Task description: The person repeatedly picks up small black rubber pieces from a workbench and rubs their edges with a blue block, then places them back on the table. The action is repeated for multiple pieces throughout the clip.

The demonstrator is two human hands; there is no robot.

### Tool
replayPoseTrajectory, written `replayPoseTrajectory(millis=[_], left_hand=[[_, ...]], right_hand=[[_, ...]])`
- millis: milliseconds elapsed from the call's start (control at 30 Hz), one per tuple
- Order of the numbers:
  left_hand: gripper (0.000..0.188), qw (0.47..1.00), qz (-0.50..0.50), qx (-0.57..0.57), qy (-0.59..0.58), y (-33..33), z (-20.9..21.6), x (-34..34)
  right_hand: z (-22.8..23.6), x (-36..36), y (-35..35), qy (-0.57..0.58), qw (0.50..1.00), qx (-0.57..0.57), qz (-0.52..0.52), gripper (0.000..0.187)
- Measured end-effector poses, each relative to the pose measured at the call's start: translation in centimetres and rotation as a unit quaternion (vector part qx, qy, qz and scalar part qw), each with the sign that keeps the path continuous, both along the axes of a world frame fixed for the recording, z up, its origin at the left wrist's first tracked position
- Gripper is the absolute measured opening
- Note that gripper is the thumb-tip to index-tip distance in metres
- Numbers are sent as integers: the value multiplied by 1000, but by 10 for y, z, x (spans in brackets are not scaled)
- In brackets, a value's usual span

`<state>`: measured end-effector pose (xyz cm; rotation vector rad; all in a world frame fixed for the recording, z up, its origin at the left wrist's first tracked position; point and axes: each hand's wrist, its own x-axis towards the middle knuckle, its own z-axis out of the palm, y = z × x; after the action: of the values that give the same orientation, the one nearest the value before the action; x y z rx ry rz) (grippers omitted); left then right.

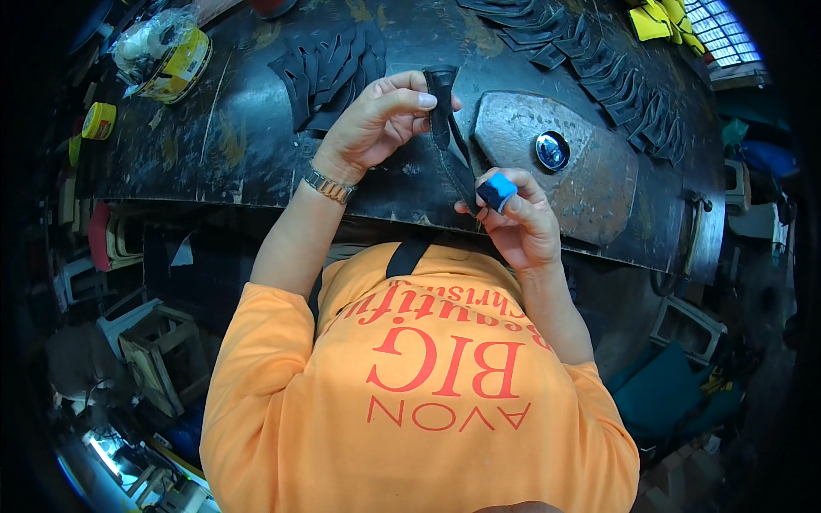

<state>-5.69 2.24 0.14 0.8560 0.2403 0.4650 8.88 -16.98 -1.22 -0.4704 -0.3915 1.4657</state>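
Note:
A long, narrow black strap-like piece (pixel 440 111), apparently leather, hangs between my two hands above the table's near edge. My left hand (pixel 372 124) is closed on its upper end, with the thumb pressed on it. In my right hand (pixel 526 222) is a small blue sponge (pixel 498 190) whose left side is stained black. The fingers of that hand also sit at the lower end of the black piece; whether they pinch it is hidden. Beyond my right hand, a small round lid (pixel 552 150) with dark, shiny contents rests on a worn grey slab (pixel 599 192).
On the dark table (pixel 256 171) lies a pile of black pieces (pixel 329 73) beyond my left hand. Another overlapping row (pixel 599 81) runs along the far right. A yellow tub (pixel 184 68) and small yellow can (pixel 99 120) stand left. Yellow pieces (pixel 658 19) lie top right.

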Motion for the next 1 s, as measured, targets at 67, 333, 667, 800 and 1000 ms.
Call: replayPoseTrajectory(millis=[67,333,667,800,1000], left_hand=[[7,999,20,23,10,-2,2,1],[13,993,89,61,58,-2,1,13],[18,990,72,89,82,-9,-13,32],[17,991,73,73,85,-11,-16,33],[16,992,61,77,80,-15,-12,33]], right_hand=[[5,2,-1,-55,998,-13,-15,20],[43,70,-23,-496,822,-90,-266,23],[42,95,-9,-766,586,-65,-256,17],[41,94,-9,-799,547,-58,-244,18],[46,87,-6,-832,493,-61,-249,18]])
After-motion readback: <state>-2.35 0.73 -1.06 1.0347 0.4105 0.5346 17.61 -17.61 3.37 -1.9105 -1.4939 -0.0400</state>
